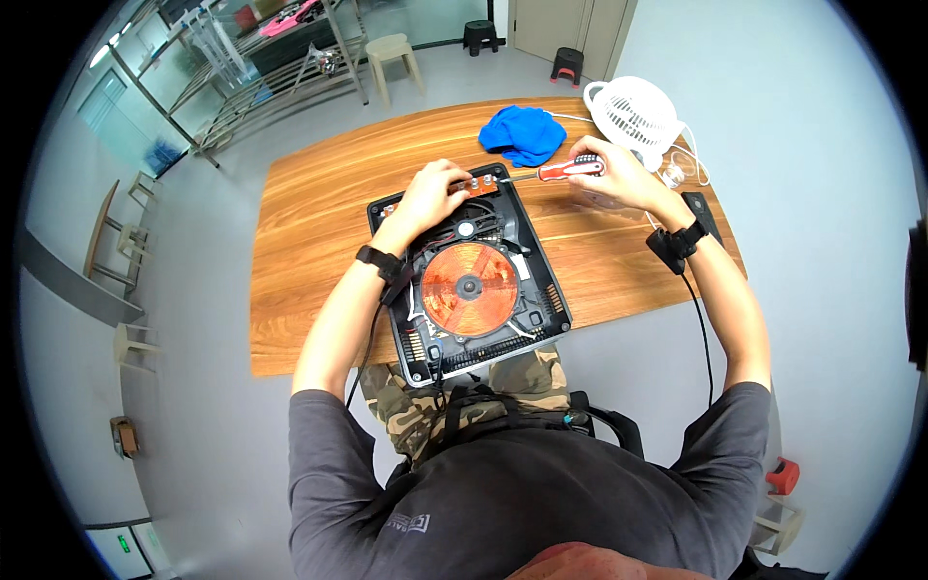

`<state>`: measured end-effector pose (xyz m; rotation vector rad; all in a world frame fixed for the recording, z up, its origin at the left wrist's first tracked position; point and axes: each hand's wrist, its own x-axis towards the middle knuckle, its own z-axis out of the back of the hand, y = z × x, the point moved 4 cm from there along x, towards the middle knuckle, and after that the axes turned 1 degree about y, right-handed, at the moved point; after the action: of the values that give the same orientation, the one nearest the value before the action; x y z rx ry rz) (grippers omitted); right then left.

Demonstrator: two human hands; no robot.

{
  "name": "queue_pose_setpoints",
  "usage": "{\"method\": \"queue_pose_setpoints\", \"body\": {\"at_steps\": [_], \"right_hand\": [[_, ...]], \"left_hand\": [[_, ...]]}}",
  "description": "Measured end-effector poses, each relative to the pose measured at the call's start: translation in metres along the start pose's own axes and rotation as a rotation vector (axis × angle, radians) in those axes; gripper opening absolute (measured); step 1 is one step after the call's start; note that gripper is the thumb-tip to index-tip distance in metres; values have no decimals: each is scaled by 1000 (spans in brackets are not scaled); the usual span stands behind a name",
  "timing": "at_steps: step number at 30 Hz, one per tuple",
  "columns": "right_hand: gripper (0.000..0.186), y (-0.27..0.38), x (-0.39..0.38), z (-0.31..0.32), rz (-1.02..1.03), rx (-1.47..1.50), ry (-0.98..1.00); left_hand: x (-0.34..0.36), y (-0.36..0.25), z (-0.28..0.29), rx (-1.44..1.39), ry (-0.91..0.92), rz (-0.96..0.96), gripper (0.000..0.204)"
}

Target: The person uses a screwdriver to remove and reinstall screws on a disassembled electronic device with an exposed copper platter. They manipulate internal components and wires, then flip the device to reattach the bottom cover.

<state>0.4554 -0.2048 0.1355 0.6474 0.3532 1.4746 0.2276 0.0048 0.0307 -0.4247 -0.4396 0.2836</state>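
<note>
An opened induction cooker (536,253) with a black casing lies on the table in front of me, its near end over the table's front edge. A round copper coil (471,290) fills its middle. Along the far end runs a narrow orange-brown circuit board (480,184) with several round silvery parts. My left hand (433,196) reaches over that board with fingers bent onto it; its fingertips are partly hidden. My right hand (619,174) grips a screwdriver (570,168) by its red and white handle. The shaft points left, with its tip at the casing's far right corner.
On the wooden table (319,213), a crumpled blue cloth (523,135) lies beyond the cooker. A white basket-like fan (633,111) with a cable stands at the far right. Near my right wrist is a black strip-shaped object (703,217). Stools and a metal rack stand farther off.
</note>
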Motion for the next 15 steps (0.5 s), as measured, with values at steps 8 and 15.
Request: {"method": "queue_pose_setpoints", "body": {"at_steps": [8,15], "right_hand": [[33,17,36,1,81,-124,18],[33,31,54,-3,160,-231,81]], "left_hand": [[5,4,-19,72,24,39,30],[3,-3,-16,82,-21,48,30]]}}
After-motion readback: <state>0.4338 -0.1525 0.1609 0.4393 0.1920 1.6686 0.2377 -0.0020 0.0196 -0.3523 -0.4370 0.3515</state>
